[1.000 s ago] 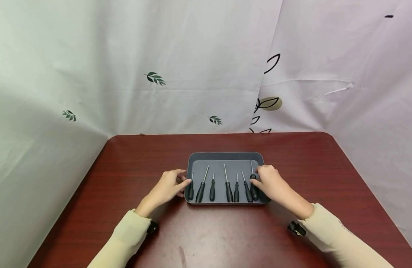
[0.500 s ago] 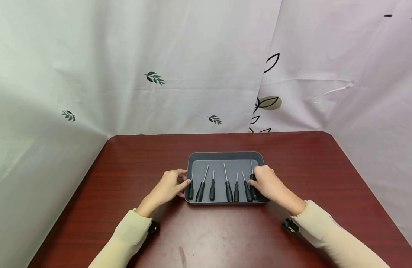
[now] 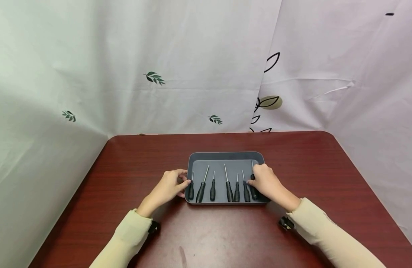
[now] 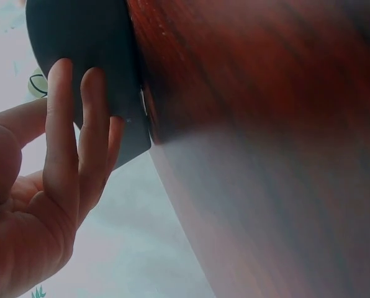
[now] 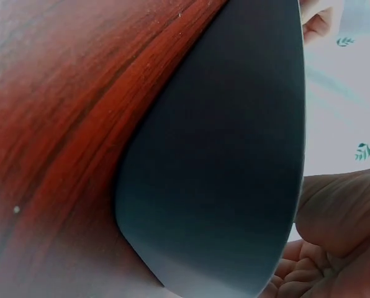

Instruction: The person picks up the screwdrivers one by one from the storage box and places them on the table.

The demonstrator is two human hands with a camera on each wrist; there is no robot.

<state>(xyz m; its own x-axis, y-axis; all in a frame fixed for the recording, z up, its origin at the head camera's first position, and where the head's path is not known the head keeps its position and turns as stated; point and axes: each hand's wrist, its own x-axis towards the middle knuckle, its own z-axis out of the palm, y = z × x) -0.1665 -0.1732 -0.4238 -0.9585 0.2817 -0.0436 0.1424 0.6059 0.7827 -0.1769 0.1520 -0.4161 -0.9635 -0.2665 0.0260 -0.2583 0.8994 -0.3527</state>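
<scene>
A grey rectangular tray [image 3: 222, 156] lies on the table with several black-handled screwdrivers in a row, shafts pointing away. My left hand [image 3: 166, 188] holds the tray's left side, thumb over the rim; in the left wrist view its fingers [image 4: 61, 124] lie nearly straight against the outer wall. At the tray's right end my right hand [image 3: 267, 182] grips the rightmost screwdriver [image 3: 254, 192], its fingers covering the upper handle. Just left of that hand lies another screwdriver [image 3: 246, 191]. In the right wrist view the tray wall [image 5: 222, 149] hides the screwdrivers and part of the curled fingers.
The reddish-brown wooden table [image 3: 142, 152] extends around the tray on all sides. A white curtain [image 3: 192, 56] with leaf prints stands behind the table and along both sides. A screwdriver [image 3: 191, 190] lies close to the tray's left wall, near my left thumb.
My right hand has shifted slightly left and closed over the rightmost screwdriver. The screwdriver beside it has moved a little left and stands straighter. My left hand and the tray stay still.
</scene>
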